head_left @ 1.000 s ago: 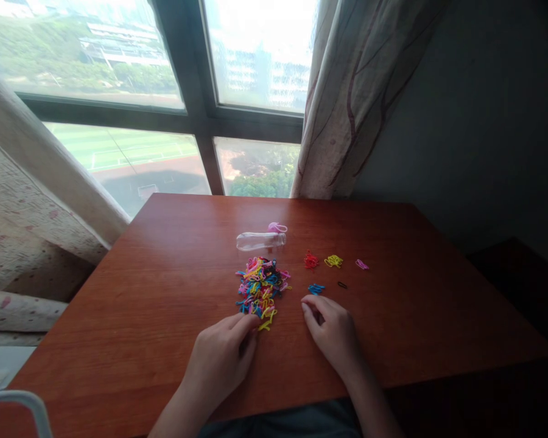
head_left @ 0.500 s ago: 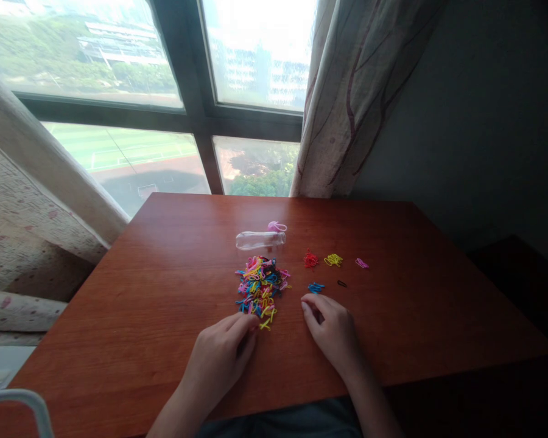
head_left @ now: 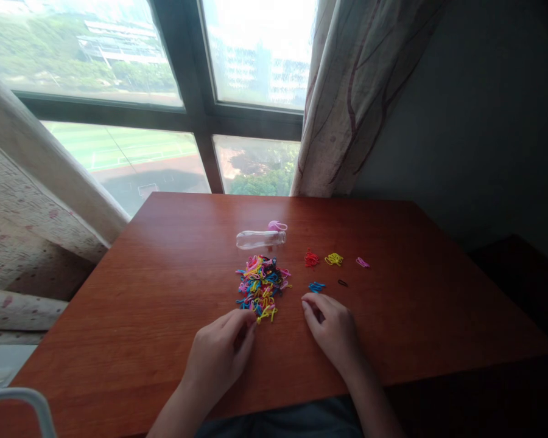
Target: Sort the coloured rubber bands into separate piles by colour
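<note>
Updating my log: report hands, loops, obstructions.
Left hand at edge of mixed loop pile, grip unclear. Right hand near blue loops. Bottle beyond pile, not in the way.

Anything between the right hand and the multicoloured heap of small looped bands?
Nothing visible: only reddish-brown wooden tabletop shows between the right hand and the multicoloured heap. The left hand is at the heap's near left edge, outside that gap.

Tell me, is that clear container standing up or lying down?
Lying down: the clear container stretches lengthwise across the tabletop, just beyond the colourful pile.
</note>
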A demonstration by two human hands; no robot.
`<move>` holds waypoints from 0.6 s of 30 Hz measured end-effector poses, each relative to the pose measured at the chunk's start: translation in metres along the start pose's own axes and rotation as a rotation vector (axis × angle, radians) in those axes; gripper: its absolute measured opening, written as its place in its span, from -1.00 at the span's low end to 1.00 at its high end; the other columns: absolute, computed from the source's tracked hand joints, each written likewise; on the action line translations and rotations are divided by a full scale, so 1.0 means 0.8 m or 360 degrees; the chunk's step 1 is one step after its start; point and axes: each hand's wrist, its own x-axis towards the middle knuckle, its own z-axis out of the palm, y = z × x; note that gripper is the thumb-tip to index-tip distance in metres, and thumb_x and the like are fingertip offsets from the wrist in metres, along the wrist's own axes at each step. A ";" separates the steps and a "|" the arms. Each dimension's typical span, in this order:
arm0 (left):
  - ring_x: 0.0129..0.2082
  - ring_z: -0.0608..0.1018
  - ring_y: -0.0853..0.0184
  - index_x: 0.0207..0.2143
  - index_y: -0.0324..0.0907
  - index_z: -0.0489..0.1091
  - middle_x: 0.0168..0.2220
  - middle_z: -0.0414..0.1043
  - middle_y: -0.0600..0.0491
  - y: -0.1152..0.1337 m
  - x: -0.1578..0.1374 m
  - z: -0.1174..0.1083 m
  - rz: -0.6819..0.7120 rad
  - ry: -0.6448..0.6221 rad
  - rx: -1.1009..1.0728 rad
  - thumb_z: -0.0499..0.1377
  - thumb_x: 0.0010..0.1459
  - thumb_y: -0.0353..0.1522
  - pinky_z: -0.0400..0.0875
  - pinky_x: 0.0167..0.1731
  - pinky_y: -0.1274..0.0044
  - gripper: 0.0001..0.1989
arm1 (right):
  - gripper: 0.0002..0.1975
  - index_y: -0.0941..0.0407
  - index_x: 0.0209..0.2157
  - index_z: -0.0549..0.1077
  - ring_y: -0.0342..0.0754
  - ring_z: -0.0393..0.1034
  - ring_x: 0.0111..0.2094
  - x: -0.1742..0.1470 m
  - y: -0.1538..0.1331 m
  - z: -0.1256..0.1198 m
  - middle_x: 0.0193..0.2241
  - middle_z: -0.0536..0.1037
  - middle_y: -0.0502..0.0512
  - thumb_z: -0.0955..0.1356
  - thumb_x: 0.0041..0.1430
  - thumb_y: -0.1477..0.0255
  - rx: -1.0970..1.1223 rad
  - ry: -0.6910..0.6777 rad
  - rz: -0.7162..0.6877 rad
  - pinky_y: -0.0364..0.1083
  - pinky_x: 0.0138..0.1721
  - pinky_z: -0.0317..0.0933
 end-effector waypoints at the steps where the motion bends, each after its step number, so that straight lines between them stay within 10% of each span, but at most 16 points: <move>1: -0.47 0.57 0.38 -0.27 -0.12 0.39 -0.39 0.55 0.09 0.001 0.001 0.001 0.0000 -0.0026 0.0048 0.04 0.25 -0.38 0.39 -0.47 0.60 -0.86 | -0.80 0.07 -0.29 0.51 -0.05 0.46 -0.39 0.000 0.000 0.000 -0.40 0.58 0.05 0.24 0.30 0.42 0.0003 -0.0001 0.0000 -0.12 -0.31 0.26; 18: -0.41 0.62 0.29 -0.31 -0.08 0.40 -0.37 0.59 0.09 -0.002 -0.003 -0.012 -0.0036 -0.0205 0.0257 0.04 0.22 -0.39 0.39 -0.46 0.56 -0.86 | -0.81 0.07 -0.28 0.51 -0.05 0.47 -0.37 -0.002 -0.002 0.001 -0.38 0.59 0.06 0.25 0.30 0.44 -0.0034 0.0013 -0.0053 -0.12 -0.29 0.28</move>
